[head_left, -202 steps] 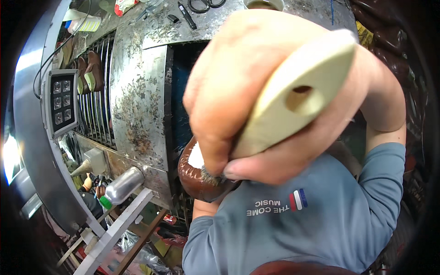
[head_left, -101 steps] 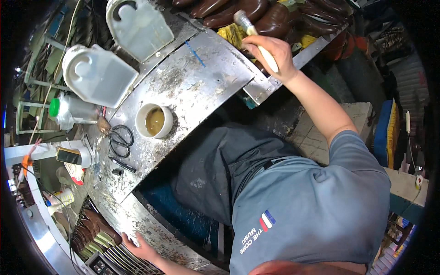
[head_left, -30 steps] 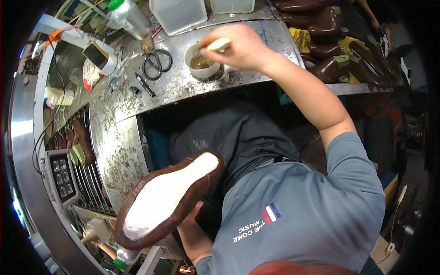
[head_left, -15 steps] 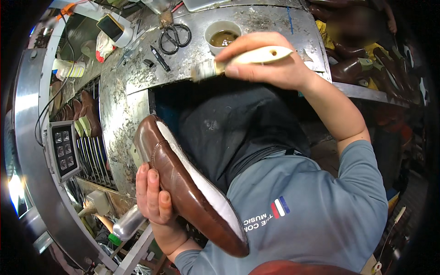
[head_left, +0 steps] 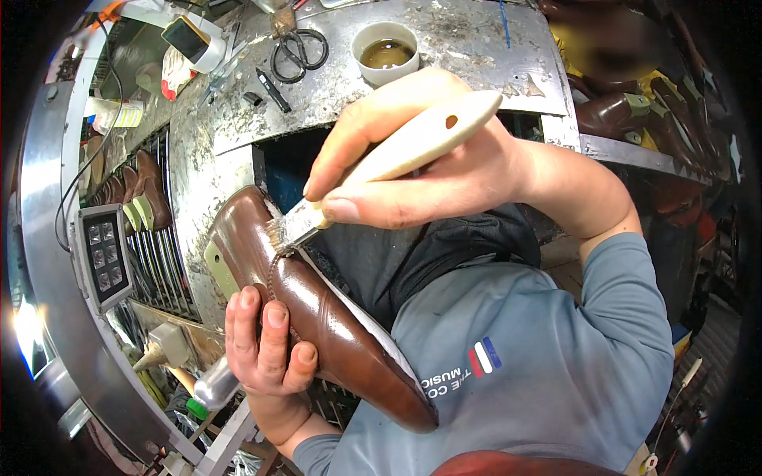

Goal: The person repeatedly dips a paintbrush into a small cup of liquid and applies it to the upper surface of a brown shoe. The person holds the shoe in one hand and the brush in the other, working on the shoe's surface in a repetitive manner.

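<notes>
A glossy brown leather shoe upper (head_left: 341, 337) lies aslant in front of me, its white underside edge turned toward my body. My left hand (head_left: 266, 341) grips it from the left side, fingers curled over the leather. A pale green last (head_left: 216, 266) shows at its heel end. In my right hand (head_left: 429, 170) is a flat paintbrush (head_left: 405, 143) with a cream handle, pinched near its metal band. The bristles touch the upper's lower edge near the heel. Beyond the right hand stands a white bowl (head_left: 364, 42) of brownish liquid.
Black-handled scissors (head_left: 300, 55) and a black marker pen (head_left: 273, 90) lie on the stained metal bench (head_left: 208, 190). At left are a rack of brown shoes (head_left: 147, 190) and a lamp panel (head_left: 105, 255). More brown shoes (head_left: 611, 117) are piled at the right.
The brush in my right hand has come down from beside the bowl, toward me and to the left, onto the shoe upper. My left hand and the upper have shifted slightly left.
</notes>
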A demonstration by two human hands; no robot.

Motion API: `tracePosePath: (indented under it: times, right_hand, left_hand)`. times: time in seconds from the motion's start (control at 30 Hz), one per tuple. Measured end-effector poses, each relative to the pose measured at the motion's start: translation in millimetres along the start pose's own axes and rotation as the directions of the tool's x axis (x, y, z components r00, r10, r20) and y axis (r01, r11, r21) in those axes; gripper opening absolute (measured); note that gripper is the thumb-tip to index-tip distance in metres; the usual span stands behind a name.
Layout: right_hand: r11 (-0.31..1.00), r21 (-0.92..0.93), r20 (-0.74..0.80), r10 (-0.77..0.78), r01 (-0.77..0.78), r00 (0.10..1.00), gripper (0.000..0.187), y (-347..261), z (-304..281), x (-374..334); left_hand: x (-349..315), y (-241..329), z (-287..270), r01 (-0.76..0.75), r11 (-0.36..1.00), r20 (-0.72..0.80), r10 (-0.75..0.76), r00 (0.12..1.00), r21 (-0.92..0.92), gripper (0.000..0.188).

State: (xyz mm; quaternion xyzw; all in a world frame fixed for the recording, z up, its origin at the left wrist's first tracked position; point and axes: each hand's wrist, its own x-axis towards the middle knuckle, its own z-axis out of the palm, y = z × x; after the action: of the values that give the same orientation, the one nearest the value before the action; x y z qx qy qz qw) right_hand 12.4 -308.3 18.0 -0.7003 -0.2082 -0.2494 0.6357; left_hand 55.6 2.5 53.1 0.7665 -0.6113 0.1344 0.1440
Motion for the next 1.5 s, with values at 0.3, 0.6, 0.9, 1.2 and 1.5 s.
tracePosePath:
  times: [0.3,0.6,0.9,1.2,1.5]
  right_hand:
    - [0.972,0.213,0.106,0.073,-0.095,0.992,0.016,-9.8,2.0,-4.7]
    - [0.994,0.093,0.194,-0.066,0.049,0.979,0.012,-35.9,-5.7,-11.6]
    - [0.990,0.075,0.156,-0.132,0.122,0.979,0.014,-46.6,-3.2,-13.4]
    - [0.982,0.081,0.095,-0.177,0.169,0.980,0.019,-48.3,-2.5,-9.0]
    - [0.972,0.029,0.079,-0.234,0.233,0.969,0.020,-52.3,-1.7,7.8]
  left_hand:
    - [4.8,-9.8,6.9,-0.131,0.991,-0.070,0.132,0.989,0.021,0.041]
    - [-6.2,-25.5,22.1,-0.020,0.989,-0.105,0.036,0.994,0.149,0.040]
    - [-0.3,-27.4,30.9,0.145,0.975,-0.138,-0.123,0.983,0.166,0.053]
    - [-16.4,-30.4,51.1,0.337,0.937,-0.161,-0.347,0.924,-0.089,0.069]
    - [2.0,-2.7,44.7,0.443,0.802,-0.063,-0.507,0.860,-0.401,0.074]
